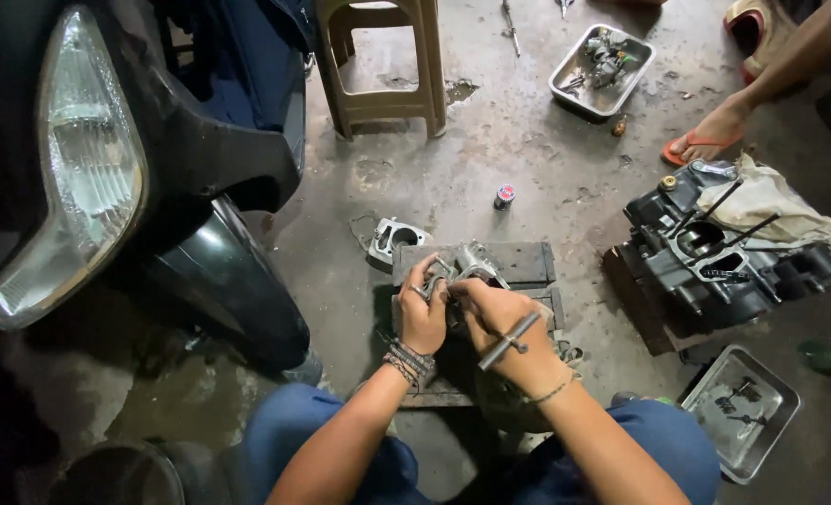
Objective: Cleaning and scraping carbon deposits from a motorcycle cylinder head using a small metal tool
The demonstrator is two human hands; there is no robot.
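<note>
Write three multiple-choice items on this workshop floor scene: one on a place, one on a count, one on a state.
1. Where does the metal tray with small parts lie?
A. At the top of the view, on the floor right of the plastic stool
B. Under the scooter's front wheel
C. On the stool seat

2. How many metal trays are on the floor?
A. One
B. Two
C. Four

3. What is the right hand holding?
A. Nothing, it lies flat
B. A rag
C. A T-shaped metal tool, gripped in the fist

Answers: 1 A, the tray sits on bare concrete beside the stool. 2 B, one at the top, a second tray at the lower right. 3 C, the tool sticks out of the closed fist while the left hand steadies the metal engine part on the wooden block.
</note>
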